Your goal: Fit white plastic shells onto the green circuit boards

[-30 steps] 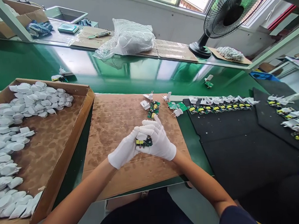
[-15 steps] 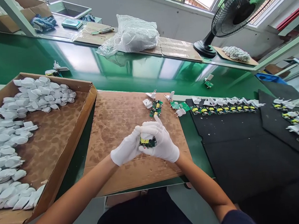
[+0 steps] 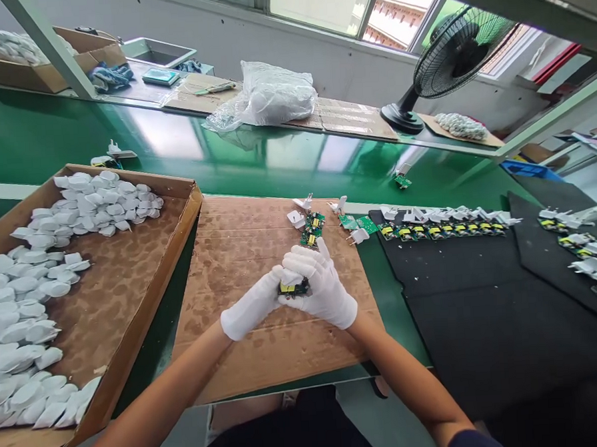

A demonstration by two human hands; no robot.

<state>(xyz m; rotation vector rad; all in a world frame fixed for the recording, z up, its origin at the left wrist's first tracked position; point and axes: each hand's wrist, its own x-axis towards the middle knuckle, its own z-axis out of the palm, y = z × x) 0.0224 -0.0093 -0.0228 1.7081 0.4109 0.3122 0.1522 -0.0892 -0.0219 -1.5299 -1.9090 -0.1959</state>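
Between my two white-gloved hands is a small circuit board (image 3: 292, 289) with a yellow-wrapped part and a white piece on top. My left hand (image 3: 262, 297) grips its left side, and my right hand (image 3: 323, 285) closes round its right side and top, index finger raised. Parts of the board are hidden by the fingers. Just beyond the hands, on the cardboard sheet (image 3: 230, 254), lie green boards with yellow parts (image 3: 312, 229) beside white plug pieces (image 3: 295, 218). More bare green board pieces (image 3: 366, 224) and a white two-pin plug piece (image 3: 359, 235) lie at the sheet's right edge.
At left, a shallow cardboard box (image 3: 148, 311) holds many white plastic shells (image 3: 110, 203). On the right, a black mat (image 3: 462, 295) bears a row of boards with white plugs (image 3: 443, 229). A fan (image 3: 403, 116) and a plastic bag (image 3: 279, 94) stand at the back.
The view has tilted up a little, so everything sits lower in the picture. Both hands keep hold of the circuit board, with only slight finger movement.
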